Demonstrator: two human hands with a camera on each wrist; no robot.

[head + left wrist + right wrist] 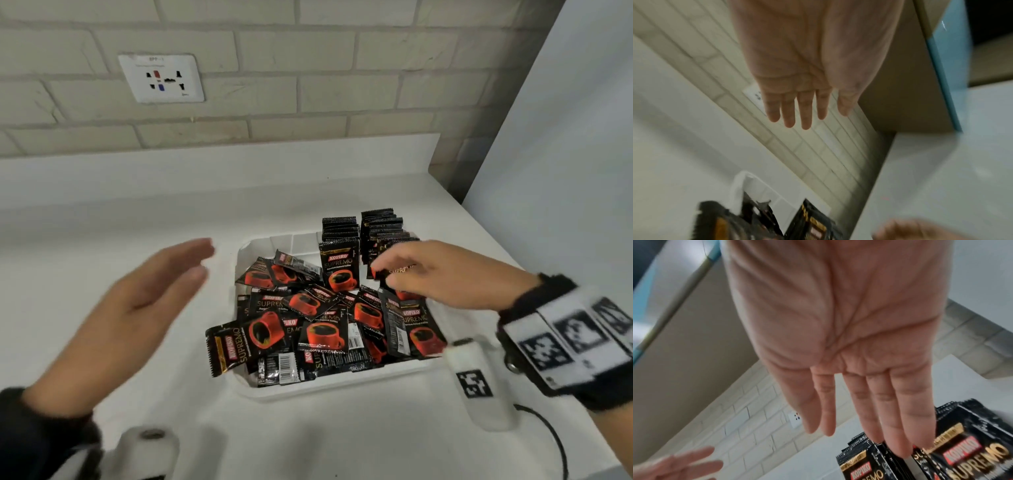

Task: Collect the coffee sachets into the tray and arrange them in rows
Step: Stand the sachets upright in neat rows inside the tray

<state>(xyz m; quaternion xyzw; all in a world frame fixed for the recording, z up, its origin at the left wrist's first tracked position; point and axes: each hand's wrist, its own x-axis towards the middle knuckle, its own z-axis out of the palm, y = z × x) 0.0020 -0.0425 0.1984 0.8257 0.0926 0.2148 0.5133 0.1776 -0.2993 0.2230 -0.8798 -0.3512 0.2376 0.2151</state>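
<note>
A white tray (329, 387) on the white counter holds a loose heap of black-and-red coffee sachets (322, 329). Two rows of upright sachets (342, 228) stand at its back right. One sachet (219, 349) hangs over the tray's front left rim. My right hand (428, 270) reaches over the right row with straight fingers. In the right wrist view its fingertips (898, 449) touch the tops of the upright sachets (972, 456). My left hand (147, 294) hovers flat and empty over the counter left of the tray, its fingers (795, 110) spread straight.
A brick wall with a white power socket (161, 78) stands behind the counter. A tall white panel (565, 137) closes off the right side. A black cable (555, 442) lies on the counter near the front right. Bare counter stretches left of the tray.
</note>
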